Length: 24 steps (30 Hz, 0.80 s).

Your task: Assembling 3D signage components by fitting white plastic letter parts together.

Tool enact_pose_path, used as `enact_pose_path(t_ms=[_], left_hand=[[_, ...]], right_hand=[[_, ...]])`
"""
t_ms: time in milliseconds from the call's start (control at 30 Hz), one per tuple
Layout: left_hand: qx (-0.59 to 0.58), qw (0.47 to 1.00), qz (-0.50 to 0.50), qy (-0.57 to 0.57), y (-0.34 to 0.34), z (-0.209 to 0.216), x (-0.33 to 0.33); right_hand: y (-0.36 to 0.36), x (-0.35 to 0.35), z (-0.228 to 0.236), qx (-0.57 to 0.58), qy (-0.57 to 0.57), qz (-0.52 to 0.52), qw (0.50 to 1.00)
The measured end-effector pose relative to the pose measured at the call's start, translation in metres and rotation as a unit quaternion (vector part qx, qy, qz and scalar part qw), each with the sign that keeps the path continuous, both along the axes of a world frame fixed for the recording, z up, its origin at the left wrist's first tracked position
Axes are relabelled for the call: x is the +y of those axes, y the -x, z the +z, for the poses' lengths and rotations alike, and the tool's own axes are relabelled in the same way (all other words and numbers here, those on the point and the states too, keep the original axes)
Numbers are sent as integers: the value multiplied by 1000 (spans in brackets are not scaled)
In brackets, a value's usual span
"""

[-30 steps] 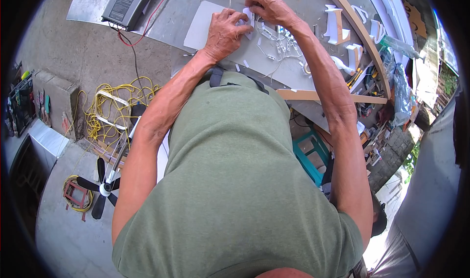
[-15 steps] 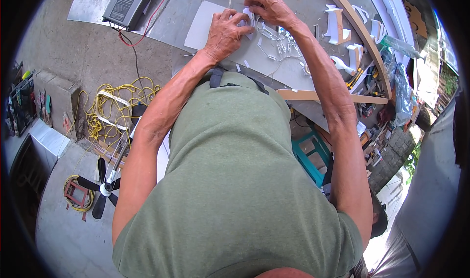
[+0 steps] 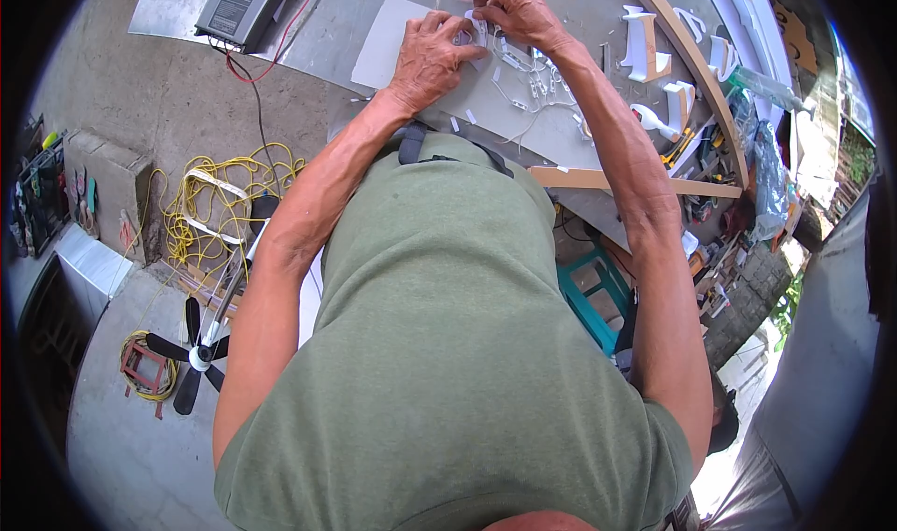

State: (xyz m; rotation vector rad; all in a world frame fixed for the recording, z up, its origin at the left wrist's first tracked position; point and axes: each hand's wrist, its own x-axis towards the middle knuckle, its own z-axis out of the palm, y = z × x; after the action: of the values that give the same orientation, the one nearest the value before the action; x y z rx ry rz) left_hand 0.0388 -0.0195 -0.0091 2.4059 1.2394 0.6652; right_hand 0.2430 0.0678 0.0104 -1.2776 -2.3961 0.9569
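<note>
The left hand, half curled, and right hand, fingers bent, are at a small white piece over the grey tabletop; whether either grips it, I cannot tell. Yellow cord tangles on the concrete floor.

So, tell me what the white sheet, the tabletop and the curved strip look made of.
White sheet: perhaps card or plastic; flat, matte, thin.
Tabletop: probably metal; smooth grey with a dull sheen.
Curved strip: wood or fibreboard, I'd guess; matte, plain tan.
</note>
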Motion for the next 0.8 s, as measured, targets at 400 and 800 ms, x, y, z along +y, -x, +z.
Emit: enact_pose_path(t_ms=[400, 800], left_hand=[[7, 1000, -3, -23, -1, -2, 0], [-21, 998, -54, 8, 19, 8, 2]], right_hand=[[-1, -3, -4, 23, -3, -19, 1000], [-5, -29, 24, 70, 91, -107, 988]])
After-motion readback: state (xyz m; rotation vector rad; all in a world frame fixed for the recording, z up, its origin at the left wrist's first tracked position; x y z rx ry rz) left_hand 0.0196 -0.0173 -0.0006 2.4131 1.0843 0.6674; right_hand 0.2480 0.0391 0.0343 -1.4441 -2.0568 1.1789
